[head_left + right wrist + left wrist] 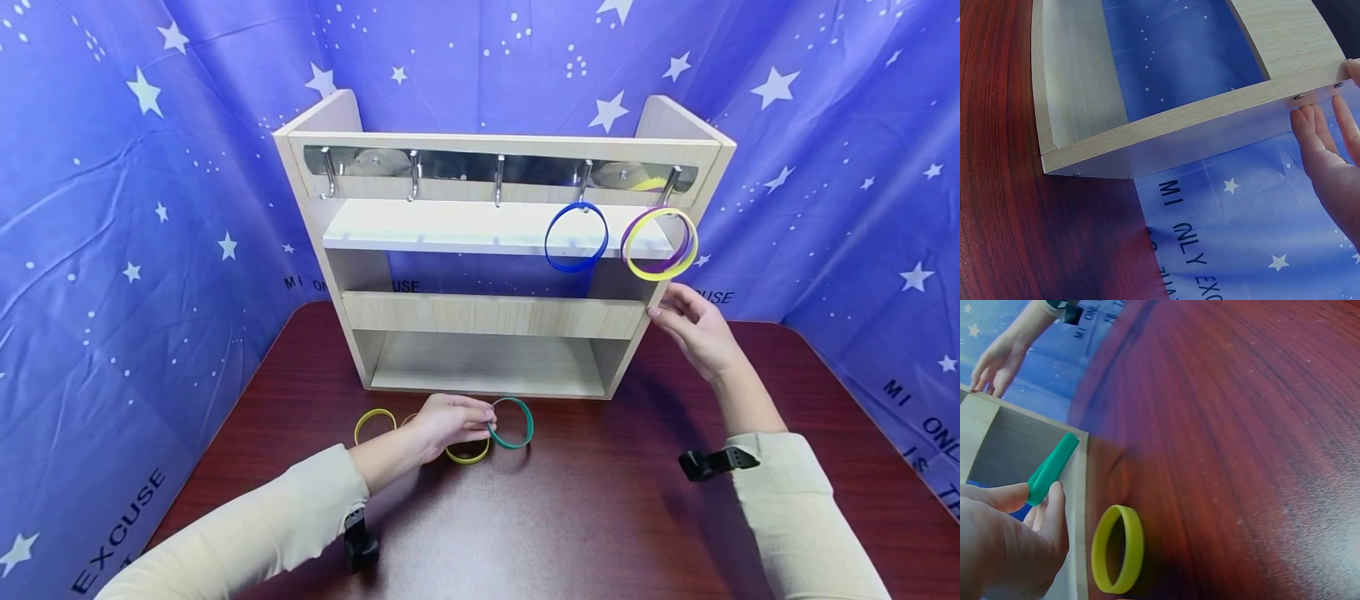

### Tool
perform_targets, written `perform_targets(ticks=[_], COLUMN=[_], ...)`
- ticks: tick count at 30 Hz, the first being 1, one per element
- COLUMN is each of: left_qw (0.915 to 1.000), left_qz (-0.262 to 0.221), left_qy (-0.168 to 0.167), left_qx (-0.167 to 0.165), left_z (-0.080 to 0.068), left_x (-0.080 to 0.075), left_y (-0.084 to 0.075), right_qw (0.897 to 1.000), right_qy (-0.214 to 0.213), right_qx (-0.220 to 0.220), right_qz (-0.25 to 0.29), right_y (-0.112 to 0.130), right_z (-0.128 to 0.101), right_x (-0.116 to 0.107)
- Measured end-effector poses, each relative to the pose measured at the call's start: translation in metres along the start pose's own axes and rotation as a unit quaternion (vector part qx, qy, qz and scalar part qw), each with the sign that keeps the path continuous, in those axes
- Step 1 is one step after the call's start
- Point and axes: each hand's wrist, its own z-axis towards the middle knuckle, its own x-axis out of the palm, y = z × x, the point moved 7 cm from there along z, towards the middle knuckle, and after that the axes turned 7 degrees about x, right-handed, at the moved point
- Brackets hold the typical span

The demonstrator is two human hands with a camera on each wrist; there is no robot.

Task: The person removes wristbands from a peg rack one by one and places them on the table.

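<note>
1. A person sits at a dark red table (600, 500) facing a small wooden shelf unit (491, 317) with a row of metal hooks along its top rail.
2. The left hand (446, 425) pinches a green wristband (512, 422) between thumb and fingertips; the band lies low at the table, just in front of the shelf's base.
3. The right hand (693, 329) is open, its straight fingers resting against the shelf's right side panel, seemingly steadying it.
4. Two yellow wristbands (375, 421) lie on the table beside the left hand.
5. A blue wristband (576, 237) hangs from the fourth hook; a yellow and purple pair (660, 243) hangs from the last.
</note>
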Motion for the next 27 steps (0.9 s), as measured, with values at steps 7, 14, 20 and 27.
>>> perform_targets(ticks=[7,14,20,27], left_qw=[0.9994,0.9989,0.9983,0.9987], left_qz=[0.028,0.034,0.039,0.037], left_qy=[-0.011,-0.027,-0.039,-0.029], left_qx=[-0.014,-0.016,-0.02,-0.018], left_z=[-0.001,-0.001,0.0,0.001], left_x=[0.002,0.003,0.004,0.008], left_y=[0.012,0.017,0.019,0.022], right_qw=[1.0,1.0,1.0,1.0], right_qy=[-0.002,0.0,-0.001,0.001], right_qx=[0.002,0.004,0.003,0.005], right_qz=[-0.004,-0.01,-0.009,-0.008], right_y=[0.001,0.002,0.002,0.001], right_z=[-0.001,-0.001,-0.001,0.0], right_x=[0.0,0.001,0.001,0.001])
